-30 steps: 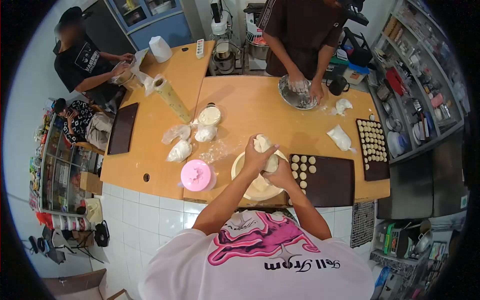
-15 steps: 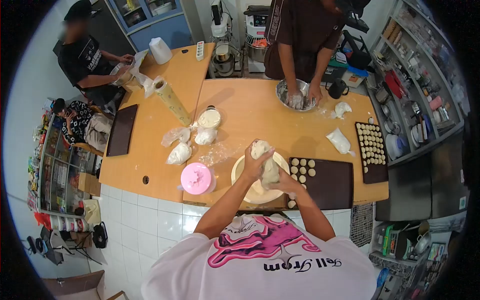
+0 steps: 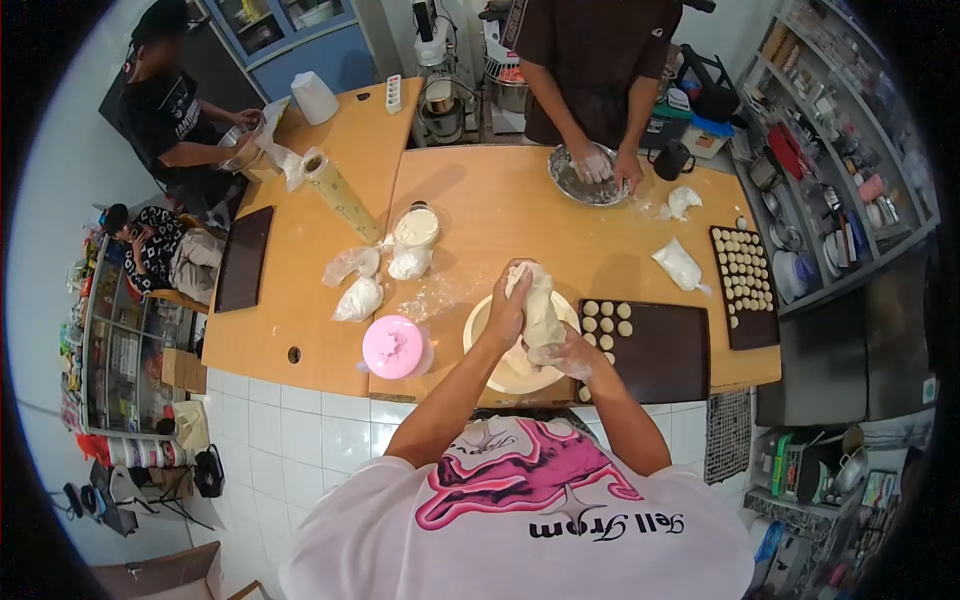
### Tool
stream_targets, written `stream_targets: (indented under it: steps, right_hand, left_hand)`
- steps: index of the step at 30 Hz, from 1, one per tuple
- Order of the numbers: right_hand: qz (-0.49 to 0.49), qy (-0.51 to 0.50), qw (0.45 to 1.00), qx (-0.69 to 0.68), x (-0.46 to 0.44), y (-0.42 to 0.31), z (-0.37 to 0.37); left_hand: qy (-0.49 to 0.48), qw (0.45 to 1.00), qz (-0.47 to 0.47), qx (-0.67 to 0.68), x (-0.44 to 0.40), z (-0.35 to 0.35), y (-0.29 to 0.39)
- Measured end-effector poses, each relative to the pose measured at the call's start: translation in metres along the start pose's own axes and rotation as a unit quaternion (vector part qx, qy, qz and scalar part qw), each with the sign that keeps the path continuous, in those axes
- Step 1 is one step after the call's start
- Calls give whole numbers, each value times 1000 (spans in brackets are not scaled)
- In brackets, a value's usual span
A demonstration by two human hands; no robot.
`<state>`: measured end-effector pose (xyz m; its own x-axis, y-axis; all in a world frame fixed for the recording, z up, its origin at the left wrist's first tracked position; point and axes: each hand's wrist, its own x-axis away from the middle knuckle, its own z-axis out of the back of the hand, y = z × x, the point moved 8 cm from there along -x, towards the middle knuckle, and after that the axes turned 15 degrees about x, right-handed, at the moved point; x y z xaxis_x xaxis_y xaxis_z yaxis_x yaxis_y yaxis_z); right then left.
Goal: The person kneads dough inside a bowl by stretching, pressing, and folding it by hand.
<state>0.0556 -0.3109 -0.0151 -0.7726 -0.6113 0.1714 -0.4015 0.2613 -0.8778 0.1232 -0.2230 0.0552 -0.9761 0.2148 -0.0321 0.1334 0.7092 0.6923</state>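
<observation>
A pale lump of dough is stretched lengthwise between my two hands, above a cream-coloured bowl. My left hand grips its upper left part, with the fingers wrapped round it. At the lower end, my right hand is closed on the dough and has white residue on it. Just right of the bowl lies a dark baking tray with several small round dough pieces along its left side. A pink-lidded container stands left of the bowl.
Plastic bags of white powder and an upright plastic-film roll stand left of centre. A second tray of dough balls is at right. Across the table a co-worker's hand works in a metal bowl; another person stands far left.
Both my hands have shifted slightly, and the dough between them is now longer and more tilted. The co-worker's hand has moved inside the metal bowl. My view has shifted a little.
</observation>
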Motion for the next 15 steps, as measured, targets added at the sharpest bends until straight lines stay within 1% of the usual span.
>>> stream_targets:
  steps: [2,5,7,8,10,11,12,14,15]
  right_hand:
    - [-54,114,989,77,3,9,15]
    - [-10,118,981,155,0,-1,15]
    - [13,161,968,192,1,-8,16]
    - [22,181,961,210,1,-11,16]
    - [67,205,948,233,3,-32,10]
    - [102,228,932,263,3,-41,11]
    - [138,251,912,293,4,-51,10]
    - [68,307,838,447,5,-61,11]
    - [30,332,788,518,7,-66,12]
  left_hand:
    - [6,1000,3,-31,3,-6,3]
    - [9,990,-66,-127,-1,-3,3]
    - [61,954,-156,-249,-2,-2,13]
    - [89,926,-199,-308,1,0,18]
    - [128,960,-90,-231,-1,17,4]
    - [144,970,-36,-191,-1,24,-3]
    - [153,973,-14,-170,0,24,-4]
    - [170,977,33,-128,8,20,-12]
    - [191,977,-17,-94,10,16,-10]
